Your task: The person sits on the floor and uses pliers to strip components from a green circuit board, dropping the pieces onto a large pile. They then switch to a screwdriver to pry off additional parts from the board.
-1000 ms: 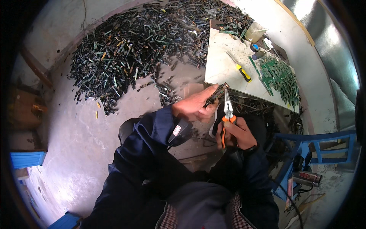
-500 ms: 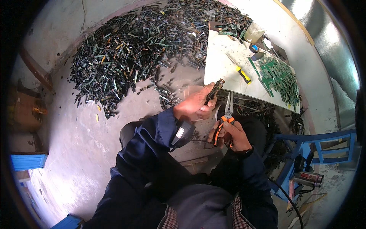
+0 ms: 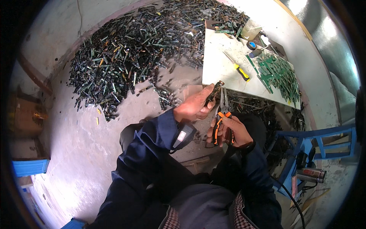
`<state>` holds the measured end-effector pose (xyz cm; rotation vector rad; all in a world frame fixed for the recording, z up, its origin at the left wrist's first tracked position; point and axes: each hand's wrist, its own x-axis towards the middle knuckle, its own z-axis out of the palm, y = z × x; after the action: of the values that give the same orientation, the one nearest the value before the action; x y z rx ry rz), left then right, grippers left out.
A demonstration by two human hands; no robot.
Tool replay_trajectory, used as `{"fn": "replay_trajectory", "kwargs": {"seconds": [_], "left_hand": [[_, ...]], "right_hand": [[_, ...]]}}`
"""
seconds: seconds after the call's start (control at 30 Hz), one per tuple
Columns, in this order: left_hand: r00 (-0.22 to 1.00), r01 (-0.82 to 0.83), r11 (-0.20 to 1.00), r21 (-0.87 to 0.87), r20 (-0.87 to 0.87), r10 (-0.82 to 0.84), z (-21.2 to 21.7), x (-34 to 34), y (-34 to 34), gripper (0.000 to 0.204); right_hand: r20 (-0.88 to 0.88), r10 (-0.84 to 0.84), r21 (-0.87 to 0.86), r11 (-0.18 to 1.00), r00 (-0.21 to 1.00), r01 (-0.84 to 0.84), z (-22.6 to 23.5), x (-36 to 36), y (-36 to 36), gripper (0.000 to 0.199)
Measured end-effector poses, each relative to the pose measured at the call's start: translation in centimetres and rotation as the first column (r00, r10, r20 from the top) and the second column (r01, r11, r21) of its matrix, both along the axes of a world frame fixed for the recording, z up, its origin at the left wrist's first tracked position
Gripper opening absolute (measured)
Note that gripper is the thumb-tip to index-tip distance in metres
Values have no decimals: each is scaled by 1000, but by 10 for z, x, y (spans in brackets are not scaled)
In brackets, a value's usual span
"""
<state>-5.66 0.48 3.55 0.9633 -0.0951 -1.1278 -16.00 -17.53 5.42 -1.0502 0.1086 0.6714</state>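
Note:
My left hand is closed round a dark, narrow strip that looks like a circuit board with parts on it. The strip slants up and to the right, past my thumb. In my right hand are long-nose pliers with orange and black handles. Their jaws point up, right beside the strip's upper end; whether they touch it I cannot tell. Some of my right fingers are hidden behind the handles.
A large heap of dark strips covers the far floor. On the white board lie a yellow-black screwdriver, a tape roll and green circuit strips. A blue chair with a silver cylindrical tool stands at right.
The pliers have shifted up and left, bringing their jaws close to the strip's upper end. Their handles are spread wider. My left hand keeps its hold and has barely moved.

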Motion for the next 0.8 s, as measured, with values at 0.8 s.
{"fn": "replay_trajectory", "kwargs": {"seconds": [0.8], "left_hand": [[1000,-15,999,-38,-9,15,-13,-2,-1,59]], "right_hand": [[-58,-14,110,994,998,20,-12,4,0,40]]}}
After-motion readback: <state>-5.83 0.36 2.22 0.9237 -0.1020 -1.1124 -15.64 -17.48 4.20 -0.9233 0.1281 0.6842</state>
